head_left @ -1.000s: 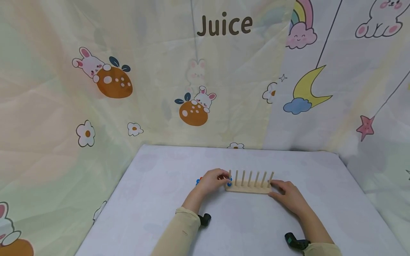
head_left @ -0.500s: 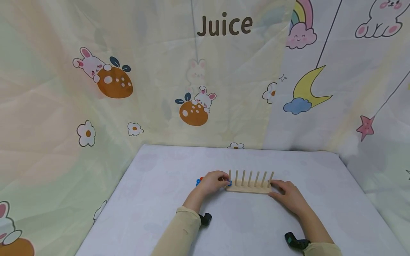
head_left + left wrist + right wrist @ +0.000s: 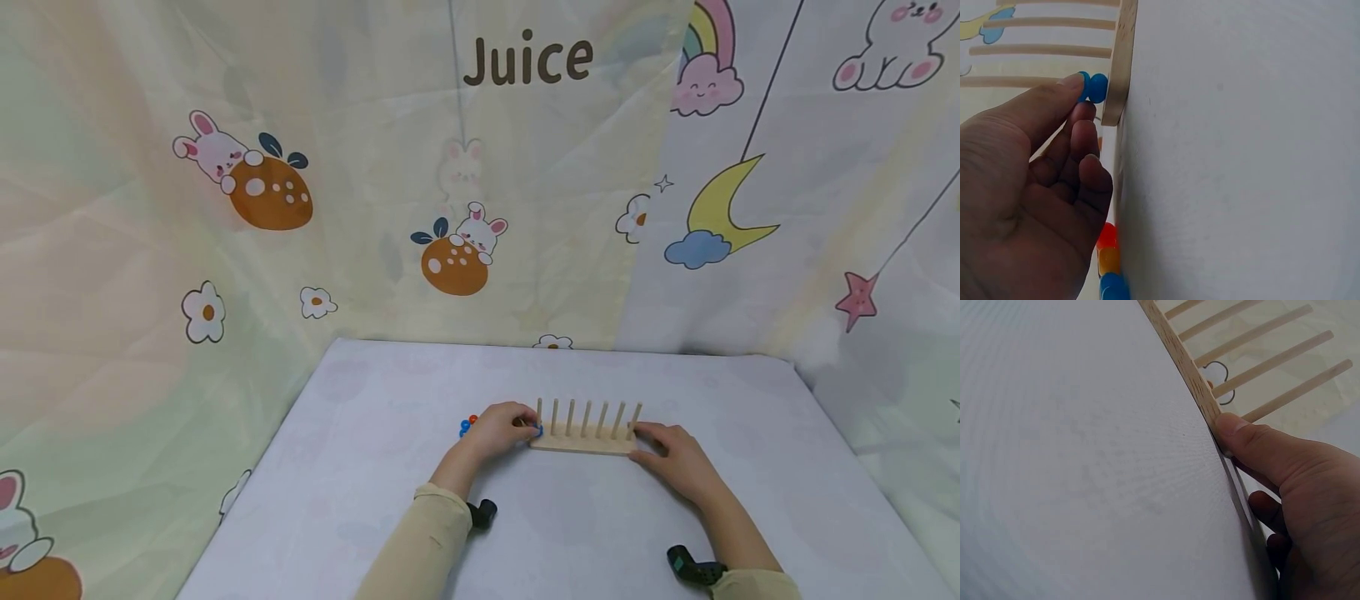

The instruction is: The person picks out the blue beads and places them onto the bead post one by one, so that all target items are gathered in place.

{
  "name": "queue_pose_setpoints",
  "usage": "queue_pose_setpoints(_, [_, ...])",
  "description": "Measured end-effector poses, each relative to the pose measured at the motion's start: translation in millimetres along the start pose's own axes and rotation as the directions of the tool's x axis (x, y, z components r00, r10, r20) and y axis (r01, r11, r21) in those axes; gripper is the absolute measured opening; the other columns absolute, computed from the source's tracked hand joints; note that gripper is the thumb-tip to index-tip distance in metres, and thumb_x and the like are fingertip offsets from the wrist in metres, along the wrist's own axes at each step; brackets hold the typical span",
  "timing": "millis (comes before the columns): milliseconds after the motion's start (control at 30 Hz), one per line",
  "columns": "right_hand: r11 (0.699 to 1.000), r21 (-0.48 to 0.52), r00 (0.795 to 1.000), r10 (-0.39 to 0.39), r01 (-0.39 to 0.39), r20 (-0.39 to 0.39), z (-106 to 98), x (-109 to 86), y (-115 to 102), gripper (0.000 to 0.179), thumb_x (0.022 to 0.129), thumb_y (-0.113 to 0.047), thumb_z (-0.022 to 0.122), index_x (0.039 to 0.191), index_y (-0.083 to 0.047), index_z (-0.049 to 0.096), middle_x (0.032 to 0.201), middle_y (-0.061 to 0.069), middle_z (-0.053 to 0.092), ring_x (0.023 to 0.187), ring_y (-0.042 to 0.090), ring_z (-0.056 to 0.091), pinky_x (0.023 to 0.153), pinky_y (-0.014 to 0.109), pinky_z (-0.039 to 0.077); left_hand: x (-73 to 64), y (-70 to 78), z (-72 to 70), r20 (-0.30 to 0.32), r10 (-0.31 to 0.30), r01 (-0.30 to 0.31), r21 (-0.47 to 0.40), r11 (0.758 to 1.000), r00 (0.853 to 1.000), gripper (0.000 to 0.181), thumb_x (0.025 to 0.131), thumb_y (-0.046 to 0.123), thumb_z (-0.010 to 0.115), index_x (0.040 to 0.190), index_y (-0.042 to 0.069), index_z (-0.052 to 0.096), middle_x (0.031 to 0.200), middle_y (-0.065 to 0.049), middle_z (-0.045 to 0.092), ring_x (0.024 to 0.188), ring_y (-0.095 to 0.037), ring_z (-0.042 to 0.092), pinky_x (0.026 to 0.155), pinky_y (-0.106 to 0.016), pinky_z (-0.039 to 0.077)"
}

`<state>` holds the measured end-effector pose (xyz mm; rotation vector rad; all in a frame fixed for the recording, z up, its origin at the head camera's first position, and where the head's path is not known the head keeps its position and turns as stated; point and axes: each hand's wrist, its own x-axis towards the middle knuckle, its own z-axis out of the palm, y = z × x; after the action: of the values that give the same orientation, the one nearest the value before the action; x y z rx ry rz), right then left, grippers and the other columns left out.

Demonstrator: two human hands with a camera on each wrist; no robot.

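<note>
A wooden peg board point(image 3: 581, 444) with a row of upright pegs stands on the table. At its left end, my left hand point(image 3: 498, 433) pinches a blue bead point(image 3: 1085, 82) between thumb and fingers, low on the end peg. Right against it, another blue bead point(image 3: 1099, 89) sits at the base of that peg. The other pegs are bare. My right hand point(image 3: 673, 458) grips the board's right end, its thumb point(image 3: 1232, 425) pressed on the near edge in the right wrist view; the fingers behind are partly hidden.
Several loose beads lie left of my left hand, among them a red bead point(image 3: 1107, 236), a yellow bead point(image 3: 1110, 260) and blue beads point(image 3: 1114, 286). The white-covered table point(image 3: 585, 533) runs back to a printed cloth point(image 3: 360, 208) hanging behind.
The pinched blue bead has slid down the left end peg to meet the lower one, my left hand dropping slightly with it. My right hand keeps its place on the board.
</note>
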<state>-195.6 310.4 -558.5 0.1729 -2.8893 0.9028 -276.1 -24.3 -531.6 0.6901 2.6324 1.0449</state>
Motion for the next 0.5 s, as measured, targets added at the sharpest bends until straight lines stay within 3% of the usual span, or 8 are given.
queue_pose_setpoints(267, [1.000, 0.004, 1.000, -0.001, 0.001, 0.004, -1, 0.0, -1, 0.058, 0.087, -0.043, 0.073, 0.133, -0.010, 0.060, 0.133, 0.019, 0.061, 0.116, 0.040, 0.055, 0.094, 0.062, 0.043, -4.3, 1.7, -4.7, -0.006, 0.000, 0.000, -0.004, 1.000, 1.000, 0.018, 0.094, 0.032, 0.067, 0.112, 0.027, 0.070, 0.095, 0.013, 0.064, 0.087, -0.006, 0.055, 0.075, -0.024, 0.047])
queue_pose_setpoints(500, [1.000, 0.014, 1.000, -0.002, 0.002, 0.004, -1, -0.3, -1, 0.058, 0.087, -0.042, 0.073, 0.133, -0.010, 0.060, 0.132, 0.019, 0.061, 0.117, 0.041, 0.054, 0.094, 0.062, 0.042, -11.2, -2.1, -14.6, -0.047, -0.027, 0.026, -0.030, 0.999, 0.999, 0.018, 0.094, 0.033, 0.066, 0.111, 0.027, 0.071, 0.096, 0.012, 0.065, 0.087, -0.007, 0.056, 0.077, -0.026, 0.048])
